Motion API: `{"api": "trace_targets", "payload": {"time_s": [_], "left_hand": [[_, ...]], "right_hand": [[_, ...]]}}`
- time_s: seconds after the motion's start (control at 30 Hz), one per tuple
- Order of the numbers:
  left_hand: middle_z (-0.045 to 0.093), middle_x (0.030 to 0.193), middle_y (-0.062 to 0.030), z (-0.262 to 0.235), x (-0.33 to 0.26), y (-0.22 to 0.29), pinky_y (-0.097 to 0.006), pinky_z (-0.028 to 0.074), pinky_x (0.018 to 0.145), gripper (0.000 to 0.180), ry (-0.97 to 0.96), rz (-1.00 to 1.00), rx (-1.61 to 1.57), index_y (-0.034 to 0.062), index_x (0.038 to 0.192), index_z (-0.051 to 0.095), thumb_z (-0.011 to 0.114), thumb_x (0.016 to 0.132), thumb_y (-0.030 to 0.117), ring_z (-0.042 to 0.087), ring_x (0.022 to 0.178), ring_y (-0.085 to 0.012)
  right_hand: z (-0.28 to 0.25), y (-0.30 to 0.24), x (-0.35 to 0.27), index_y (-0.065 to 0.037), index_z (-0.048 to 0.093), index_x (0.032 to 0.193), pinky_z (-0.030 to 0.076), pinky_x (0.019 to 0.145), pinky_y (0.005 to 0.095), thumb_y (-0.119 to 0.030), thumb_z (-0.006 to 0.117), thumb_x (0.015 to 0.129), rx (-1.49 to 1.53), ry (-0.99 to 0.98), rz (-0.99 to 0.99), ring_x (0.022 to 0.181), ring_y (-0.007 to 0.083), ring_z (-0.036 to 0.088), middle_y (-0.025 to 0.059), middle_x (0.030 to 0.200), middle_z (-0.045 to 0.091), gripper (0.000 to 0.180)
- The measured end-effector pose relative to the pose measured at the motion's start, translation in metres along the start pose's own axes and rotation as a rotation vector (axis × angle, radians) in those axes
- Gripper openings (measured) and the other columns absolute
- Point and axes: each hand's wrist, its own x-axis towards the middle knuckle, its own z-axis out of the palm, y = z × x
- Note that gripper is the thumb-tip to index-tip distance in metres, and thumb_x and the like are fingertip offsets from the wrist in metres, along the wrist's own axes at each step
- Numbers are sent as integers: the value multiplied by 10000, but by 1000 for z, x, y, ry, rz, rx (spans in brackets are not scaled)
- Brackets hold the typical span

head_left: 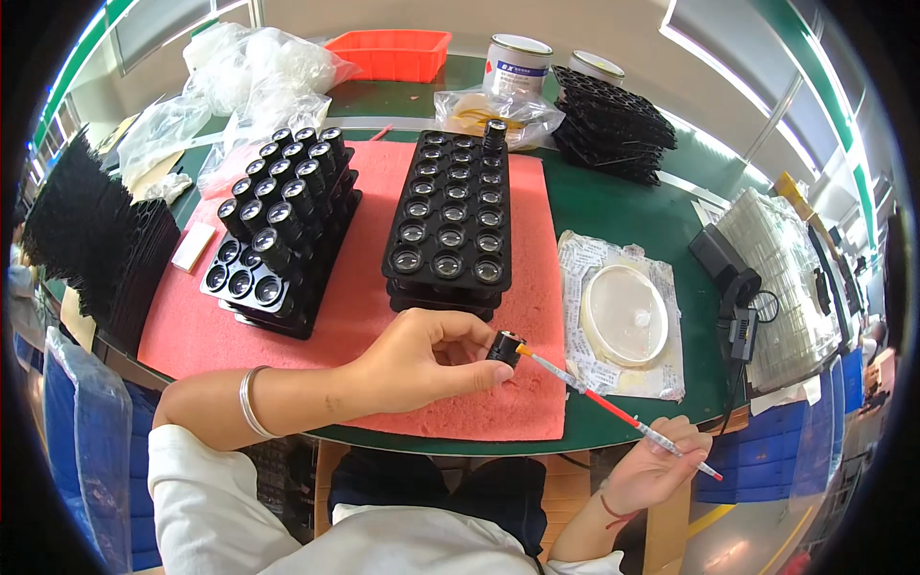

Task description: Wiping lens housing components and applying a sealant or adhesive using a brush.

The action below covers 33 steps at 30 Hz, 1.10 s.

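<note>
My left hand (422, 356) grips a small black lens barrel (503, 347) between thumb and fingers, tilted on its side above the front of the pink foam mat (364, 287). My right hand (661, 465) pinches a thin paintbrush (623, 415), its red handle partly wrapped in pale tape. The brush's tip is at the barrel's right end, apparently touching it. Ahead of my left hand stands a black tray (433, 233) of lens barrels in rows, with one barrel (494, 136) upright on its far right corner. To its left, another tray (241, 287) carries several taller barrels.
Right of the mat, a round white dish (625, 316) rests on a paper-covered board. Stacked black trays (613, 125), metal cans (517, 65), a red bin (391, 56) and plastic bags (254, 72) line the back. More black trays (96, 240) stand left. A dark device (736, 311) with a cable sits right.
</note>
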Motion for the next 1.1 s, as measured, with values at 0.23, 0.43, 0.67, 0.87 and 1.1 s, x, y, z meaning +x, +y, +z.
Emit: {"api": "trace_targets", "payload": {"time_s": [0.23,0.43,0.67,0.87,1.1], "left_hand": [[640,906,-14,2,-4,-2,-221,455,699,276,-104,62,-70,1,1086,602,641,860,157,553,800,-56],[637,887,-16,-1,1,-9,-224,456,693,279,-78,48,-51,8,1063,607,659,847,177,553,783,-57],[626,826,-1,2,2,-5,-212,454,640,249,-14,53,-17,18,971,612,692,820,199,545,700,-50],[611,798,14,2,1,-4,-203,436,599,227,-3,66,18,27,914,600,702,810,200,526,658,-40],[618,853,-3,1,0,-4,-204,445,651,232,-55,62,-85,9,993,597,652,853,186,528,702,-47]], "right_hand": [[-6,10,3,-83,377,750,246,539,250,-309,374,977,-157,-24,-36,592,109,300,11,630,353,321],[-1,9,8,-85,380,753,250,531,247,-323,364,983,3,168,43,575,96,290,0,619,347,331],[-5,2,4,-108,360,760,237,522,239,-347,378,976,157,101,107,571,90,286,-15,595,337,323],[-3,1,0,-111,348,765,227,521,243,-350,386,971,86,1,32,576,96,291,-12,599,336,318],[-4,5,1,-96,356,776,245,529,249,-310,390,971,4,-27,-35,581,105,302,7,620,341,291]]}}
